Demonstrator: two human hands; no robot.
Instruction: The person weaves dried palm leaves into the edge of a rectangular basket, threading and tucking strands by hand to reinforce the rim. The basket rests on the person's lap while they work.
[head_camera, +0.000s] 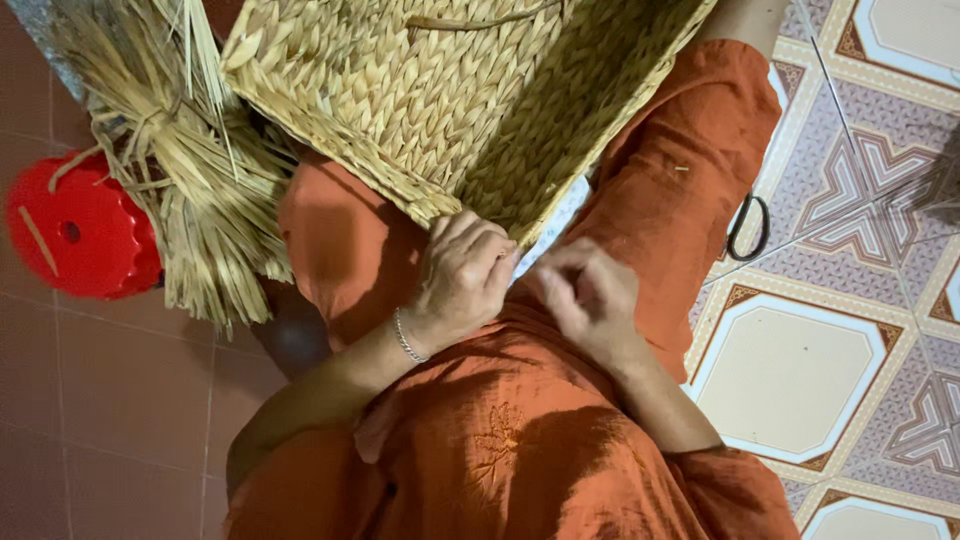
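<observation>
Woven straw basket (440, 90), tilted on the person's lap, with one corner pointing down toward six o'clock and its long edges running up toward eleven and one o'clock. That lower corner meets both hands, so the basket lies at twelve o'clock from them. Left hand (462, 275), wearing a thin bracelet, has its fingers curled over the rim at the corner and touches the weave; it is the nearer hand. Right hand (588, 295), just beside it at three o'clock, has its fingers drawn together as if pinching something small by the corner; what it pinches cannot be told. Orange garment (500, 440) covers the lap beneath. A bundle of loose straw (190, 190) lies at ten o'clock of the basket, beside a red plastic stool (80, 230). Scissors (748, 228) rest on the patterned tile floor (850, 330), at three o'clock of the right hand, apart from it.
</observation>
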